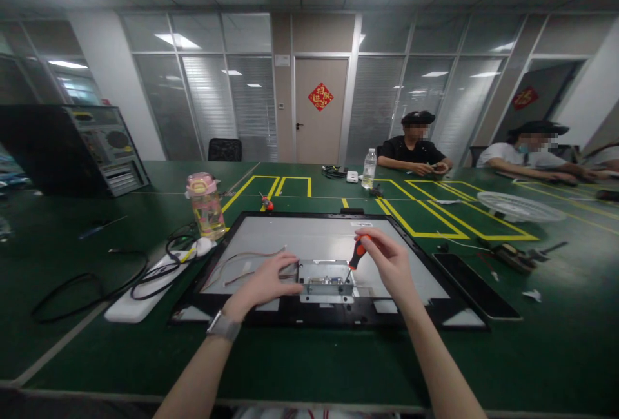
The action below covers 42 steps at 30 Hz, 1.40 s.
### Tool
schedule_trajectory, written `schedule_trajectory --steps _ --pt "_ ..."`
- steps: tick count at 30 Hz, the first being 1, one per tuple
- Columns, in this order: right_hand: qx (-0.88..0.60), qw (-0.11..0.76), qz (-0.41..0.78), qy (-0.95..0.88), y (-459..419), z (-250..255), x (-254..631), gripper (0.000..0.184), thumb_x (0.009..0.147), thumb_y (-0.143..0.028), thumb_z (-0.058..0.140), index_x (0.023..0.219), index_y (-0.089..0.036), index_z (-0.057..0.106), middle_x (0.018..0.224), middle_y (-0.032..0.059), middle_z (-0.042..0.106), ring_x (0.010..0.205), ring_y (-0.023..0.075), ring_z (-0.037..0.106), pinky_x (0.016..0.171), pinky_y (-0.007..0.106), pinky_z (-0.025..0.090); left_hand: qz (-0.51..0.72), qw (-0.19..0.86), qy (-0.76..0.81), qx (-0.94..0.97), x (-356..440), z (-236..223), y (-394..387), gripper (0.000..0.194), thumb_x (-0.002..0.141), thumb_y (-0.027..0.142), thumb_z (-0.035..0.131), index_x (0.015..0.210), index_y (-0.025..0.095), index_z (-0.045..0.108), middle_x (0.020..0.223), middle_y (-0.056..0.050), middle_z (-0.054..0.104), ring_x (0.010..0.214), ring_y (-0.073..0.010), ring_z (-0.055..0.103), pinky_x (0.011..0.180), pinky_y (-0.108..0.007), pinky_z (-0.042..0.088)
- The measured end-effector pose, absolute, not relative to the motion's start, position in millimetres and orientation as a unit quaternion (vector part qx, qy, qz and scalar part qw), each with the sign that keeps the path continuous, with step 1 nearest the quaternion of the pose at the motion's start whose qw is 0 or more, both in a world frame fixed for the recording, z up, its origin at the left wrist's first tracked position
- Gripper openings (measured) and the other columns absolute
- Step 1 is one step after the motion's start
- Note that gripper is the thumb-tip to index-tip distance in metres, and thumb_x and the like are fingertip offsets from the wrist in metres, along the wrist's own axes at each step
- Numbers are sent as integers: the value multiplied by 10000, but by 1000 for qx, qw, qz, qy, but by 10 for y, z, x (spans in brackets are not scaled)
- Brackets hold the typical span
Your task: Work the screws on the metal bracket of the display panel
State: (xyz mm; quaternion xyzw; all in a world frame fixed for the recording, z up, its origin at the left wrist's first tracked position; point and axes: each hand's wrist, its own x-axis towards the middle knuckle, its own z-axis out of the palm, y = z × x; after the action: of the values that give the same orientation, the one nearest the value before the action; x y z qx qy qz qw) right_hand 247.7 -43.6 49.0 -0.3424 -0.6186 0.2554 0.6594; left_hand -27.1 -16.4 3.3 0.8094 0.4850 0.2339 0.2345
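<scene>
A flat display panel [280,229] with a grey back and black frame lies face down on the green table. Near its front edge sits a metal bracket [324,290]. My right hand [387,261] is closed on the handle of an orange-and-black screwdriver [358,254], which leans with its tip down at the right part of the bracket; the exact contact point is too small to make out. At the bracket's left edge rests my left hand [271,277], thumb and fingers apart, touching the metal. Thin wires [236,256] run across the panel beside the left hand.
Left of the panel are a drink bottle [206,203], a white power strip [149,287] and a black computer case [72,148]. A black phone-like slab [474,283] lies right. Further back stand a water bottle [369,169] and a white round rack [520,205]. Co-workers sit beyond.
</scene>
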Motion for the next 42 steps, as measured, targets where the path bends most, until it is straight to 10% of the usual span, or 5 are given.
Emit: schedule_trajectory --steps 42 --pt "-344 640 243 -642 -470 477 2481 248 888 -334 587 1089 -242 699 1036 77 724 938 233 680 861 404 535 222 184 483 827 -193 71 -252 579 775 460 681 1280 205 561 1395 -108 512 1297 -305 467 1100 -416 359"
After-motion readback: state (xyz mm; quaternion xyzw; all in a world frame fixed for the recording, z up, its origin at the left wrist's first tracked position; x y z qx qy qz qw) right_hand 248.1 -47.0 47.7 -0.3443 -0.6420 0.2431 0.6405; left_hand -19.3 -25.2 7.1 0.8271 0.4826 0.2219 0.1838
